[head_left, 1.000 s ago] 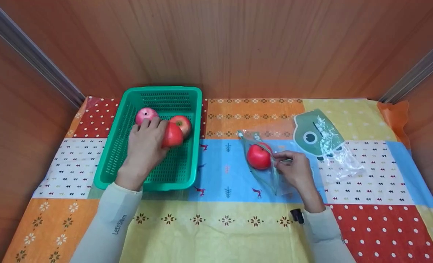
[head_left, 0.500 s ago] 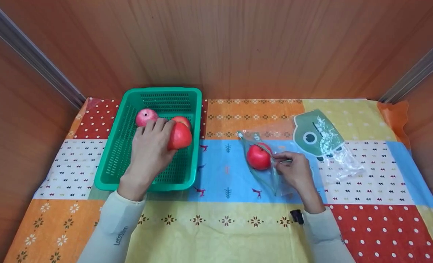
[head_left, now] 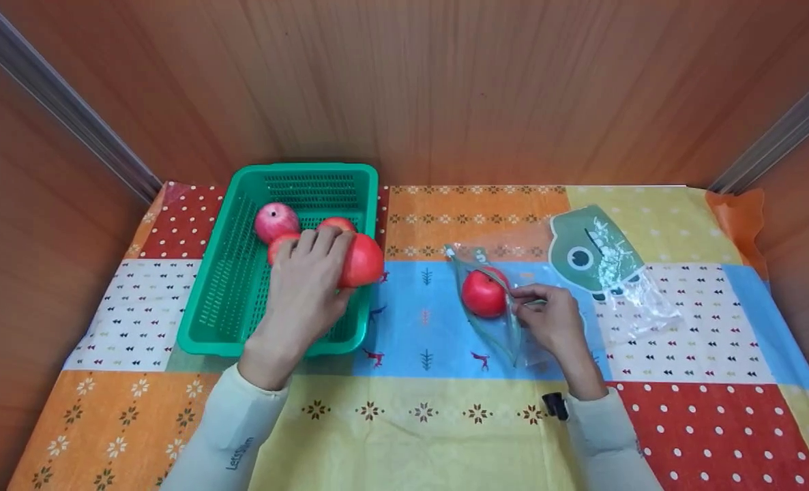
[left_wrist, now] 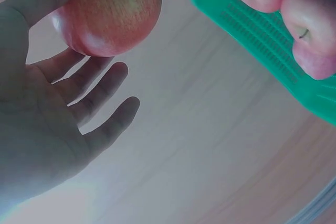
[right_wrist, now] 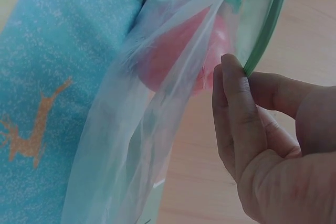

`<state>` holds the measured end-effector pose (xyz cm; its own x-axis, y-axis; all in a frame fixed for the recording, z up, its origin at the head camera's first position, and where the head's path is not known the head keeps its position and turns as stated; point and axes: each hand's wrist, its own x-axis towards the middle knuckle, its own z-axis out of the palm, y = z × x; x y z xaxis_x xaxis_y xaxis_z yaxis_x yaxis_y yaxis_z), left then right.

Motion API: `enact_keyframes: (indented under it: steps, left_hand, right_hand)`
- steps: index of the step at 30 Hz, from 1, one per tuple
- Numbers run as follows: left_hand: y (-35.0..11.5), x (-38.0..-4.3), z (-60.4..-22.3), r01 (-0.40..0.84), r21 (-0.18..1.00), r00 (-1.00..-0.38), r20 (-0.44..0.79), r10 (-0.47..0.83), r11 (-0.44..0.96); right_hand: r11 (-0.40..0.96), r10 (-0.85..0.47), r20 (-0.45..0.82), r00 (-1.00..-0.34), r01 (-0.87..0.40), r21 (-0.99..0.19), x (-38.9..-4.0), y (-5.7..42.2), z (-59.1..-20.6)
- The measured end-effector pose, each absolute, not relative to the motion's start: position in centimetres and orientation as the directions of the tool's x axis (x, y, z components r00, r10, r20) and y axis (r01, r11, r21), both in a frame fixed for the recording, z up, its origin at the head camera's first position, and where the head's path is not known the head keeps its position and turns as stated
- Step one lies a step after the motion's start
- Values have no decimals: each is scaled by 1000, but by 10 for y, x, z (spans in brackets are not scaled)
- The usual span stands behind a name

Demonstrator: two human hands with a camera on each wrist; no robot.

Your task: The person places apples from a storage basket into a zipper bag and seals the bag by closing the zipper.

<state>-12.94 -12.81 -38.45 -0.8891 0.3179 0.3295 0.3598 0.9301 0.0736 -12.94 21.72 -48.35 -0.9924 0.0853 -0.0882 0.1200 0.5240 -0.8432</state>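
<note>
My left hand [head_left: 305,290] grips a red apple [head_left: 365,261] over the right side of the green basket [head_left: 196,307]. In the left wrist view the thumb and fingers are round this apple [left_wrist: 118,17], its stem near the thumb. Inside the basket lie a pinkish apple [head_left: 277,223], a partly covered apple [head_left: 281,248] and another apple [head_left: 338,223] behind my hand. My right hand [head_left: 553,317] pinches the green zip edge [right_wrist: 265,38] of a clear zip bag [right_wrist: 152,129], whose mouth gapes. Another red apple [head_left: 484,293] sits in the bag, just inside the mouth.
The bag's printed green face [head_left: 592,249] lies flat toward the back right. A patchwork tablecloth [head_left: 418,436] covers the table. Wooden panels [head_left: 418,88] enclose the back and both sides. An orange flap [head_left: 739,218] hangs at the right rear corner.
My left hand has lifted the apple and carried it rightward to the basket's right rim, uncovering another apple beneath. My right hand and the bag have stayed in place.
</note>
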Motion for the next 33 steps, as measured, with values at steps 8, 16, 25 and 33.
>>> enact_keyframes:
  steps: [8, 16, 25, 33]
  left_hand:
    - [-115, -125, -388, 385, 67, -882, 320, 346, 920]
    - [-103, -122, -393, 417, 14, -856, 342, 388, 909]
    - [-92, -117, -399, 443, -29, -836, 346, 425, 896]
    - [-80, -112, -404, 467, -29, -835, 315, 452, 884]
  right_hand:
    - [529, 88, -86, -992, 120, -840, -129, 216, -483]
    - [527, 89, -52, -995, 92, -845, -127, 216, -482]
    - [529, 90, -47, -995, 88, -844, -128, 216, -482]
    - [530, 77, -66, -995, 97, -843, -127, 217, -483]
